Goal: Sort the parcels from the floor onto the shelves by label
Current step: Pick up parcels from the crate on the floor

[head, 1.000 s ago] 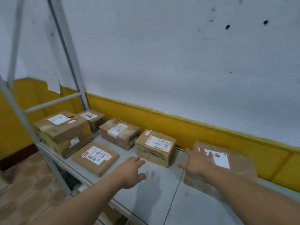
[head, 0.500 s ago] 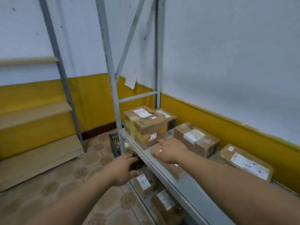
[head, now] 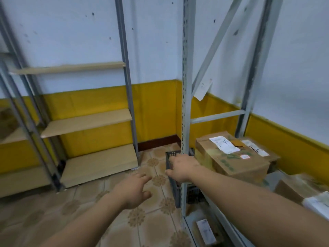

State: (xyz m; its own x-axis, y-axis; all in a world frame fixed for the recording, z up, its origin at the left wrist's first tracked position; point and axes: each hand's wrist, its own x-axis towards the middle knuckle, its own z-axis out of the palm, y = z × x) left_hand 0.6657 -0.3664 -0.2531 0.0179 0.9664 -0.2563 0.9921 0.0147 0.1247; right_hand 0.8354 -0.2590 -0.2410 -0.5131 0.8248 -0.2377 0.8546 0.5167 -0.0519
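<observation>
Both of my hands hold nothing. My left hand (head: 132, 190) hovers over the tiled floor with its fingers relaxed and spread. My right hand (head: 183, 168) hangs in front of the grey upright post (head: 185, 104) of the metal shelf, fingers loosely extended. A large cardboard parcel (head: 235, 161) with a white label lies on the grey shelf just right of my right hand. A second labelled parcel (head: 258, 148) sits behind it. Another parcel (head: 300, 189) shows blurred at the right edge. A labelled parcel (head: 205, 231) lies on the shelf level below.
A dark plastic crate (head: 173, 177) stands on the floor behind the post. An empty rack with wooden boards (head: 89, 122) stands against the yellow-and-white wall at left. The tiled floor (head: 71, 211) stretches between the two racks.
The view has swung left, away from the row of parcels on the shelf, toward the corner and the wooden rack. Both hands have come off the shelf, still holding nothing.
</observation>
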